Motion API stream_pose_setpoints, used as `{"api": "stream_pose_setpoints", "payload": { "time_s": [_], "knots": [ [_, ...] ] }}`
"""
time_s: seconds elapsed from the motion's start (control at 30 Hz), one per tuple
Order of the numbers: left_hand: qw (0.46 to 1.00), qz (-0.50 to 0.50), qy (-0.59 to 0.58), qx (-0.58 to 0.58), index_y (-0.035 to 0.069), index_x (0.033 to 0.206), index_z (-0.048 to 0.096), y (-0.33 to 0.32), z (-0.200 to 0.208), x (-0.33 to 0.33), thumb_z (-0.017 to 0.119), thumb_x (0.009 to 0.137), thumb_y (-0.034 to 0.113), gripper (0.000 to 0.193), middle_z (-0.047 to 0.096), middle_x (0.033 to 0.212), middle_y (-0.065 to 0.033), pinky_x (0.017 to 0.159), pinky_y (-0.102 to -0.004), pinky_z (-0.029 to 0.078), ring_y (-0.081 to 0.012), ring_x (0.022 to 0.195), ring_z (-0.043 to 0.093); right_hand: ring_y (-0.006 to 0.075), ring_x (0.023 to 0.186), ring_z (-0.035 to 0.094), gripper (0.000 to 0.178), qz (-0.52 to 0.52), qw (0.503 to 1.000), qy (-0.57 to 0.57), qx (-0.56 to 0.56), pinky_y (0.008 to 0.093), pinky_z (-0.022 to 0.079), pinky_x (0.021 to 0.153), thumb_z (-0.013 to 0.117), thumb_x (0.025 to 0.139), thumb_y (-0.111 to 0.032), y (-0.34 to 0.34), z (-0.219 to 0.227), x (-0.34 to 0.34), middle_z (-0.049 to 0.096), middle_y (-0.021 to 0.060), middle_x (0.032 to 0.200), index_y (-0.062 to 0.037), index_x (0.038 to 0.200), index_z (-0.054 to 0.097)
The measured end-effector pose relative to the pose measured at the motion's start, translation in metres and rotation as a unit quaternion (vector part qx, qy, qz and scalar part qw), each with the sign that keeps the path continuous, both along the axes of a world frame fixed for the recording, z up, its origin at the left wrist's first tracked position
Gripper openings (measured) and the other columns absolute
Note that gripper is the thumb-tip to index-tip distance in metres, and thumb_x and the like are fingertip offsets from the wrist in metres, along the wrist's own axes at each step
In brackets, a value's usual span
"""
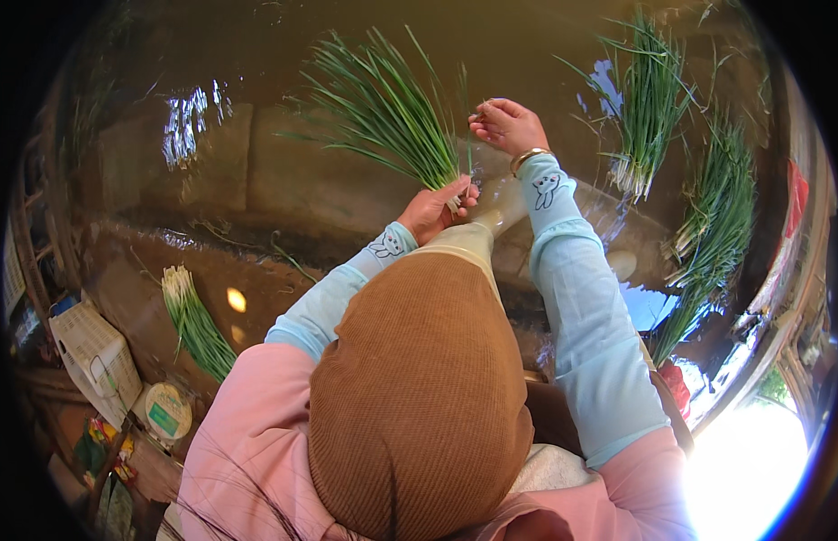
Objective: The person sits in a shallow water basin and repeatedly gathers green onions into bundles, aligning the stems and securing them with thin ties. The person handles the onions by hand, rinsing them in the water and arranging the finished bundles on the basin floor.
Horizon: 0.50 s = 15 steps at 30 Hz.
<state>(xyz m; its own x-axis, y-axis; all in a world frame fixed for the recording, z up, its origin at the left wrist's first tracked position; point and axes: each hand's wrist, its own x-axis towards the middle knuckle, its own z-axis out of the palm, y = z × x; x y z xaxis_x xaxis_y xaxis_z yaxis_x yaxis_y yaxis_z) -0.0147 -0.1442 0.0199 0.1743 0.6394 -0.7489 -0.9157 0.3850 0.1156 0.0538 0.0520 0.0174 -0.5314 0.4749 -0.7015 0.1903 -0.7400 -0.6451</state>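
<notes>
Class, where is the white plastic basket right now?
The white plastic basket sits at the lower left of the head view, left of a green onion bunch.

Your left hand [434,209] grips a bunch [383,108] ahead; your right hand [507,124] sits right of it. One bundle [195,320] lies at left, beside a basket [96,356]; two bundles [649,104] [712,234] lie at right.

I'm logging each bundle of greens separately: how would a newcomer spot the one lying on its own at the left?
Start at the white plastic basket at the left edge. Just to its right, on the wet brown ground, lies a small bunch of green onions. Unlike the bunch in the left hand or the bundles at the right, it lies alone, white ends pointing up-left.
</notes>
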Motion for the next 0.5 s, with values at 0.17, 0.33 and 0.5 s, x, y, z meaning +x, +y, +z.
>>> {"api": "stream_pose_setpoints", "payload": {
  "time_s": [0.17,0.33,0.5],
  "knots": [
    [0.999,0.027,0.027,0.034,0.003,0.100,0.061,-0.014,-0.010,-0.006,0.062,0.093,0.022,0.020,0.053,0.077,0.0030,0.057,-0.0179,0.036,-0.0042,0.067,0.046,0.0150,0.070,0.067,0.021,0.132,0.969,-0.041,0.206,0.0262,0.056,0.063,0.057,0.091,-0.015,0.019,0.001,0.007,0.068,0.0092,0.080,0.0033,0.089,0.068],
    [0.995,-0.002,0.093,0.020,0.003,0.100,0.058,-0.016,-0.008,-0.009,0.056,0.097,0.020,0.018,0.048,0.075,0.0025,0.056,-0.0181,0.032,-0.0054,0.065,0.039,0.0282,0.071,0.065,0.020,0.151,0.832,-0.242,0.475,0.0380,0.050,0.066,0.055,0.087,-0.021,0.043,0.008,0.016,0.068,0.0105,0.079,-0.0101,0.088,0.071],
    [0.992,-0.022,0.121,0.000,0.002,0.101,0.059,-0.020,-0.002,-0.008,0.056,0.096,0.019,0.018,0.049,0.073,0.0024,0.055,-0.0182,0.031,-0.0054,0.063,0.039,0.0302,0.085,0.063,0.024,0.183,0.736,-0.195,0.622,0.0390,0.051,0.071,0.055,0.088,-0.018,0.055,0.005,0.016,0.067,0.0092,0.096,-0.0182,0.110,0.065]
  ]
}}
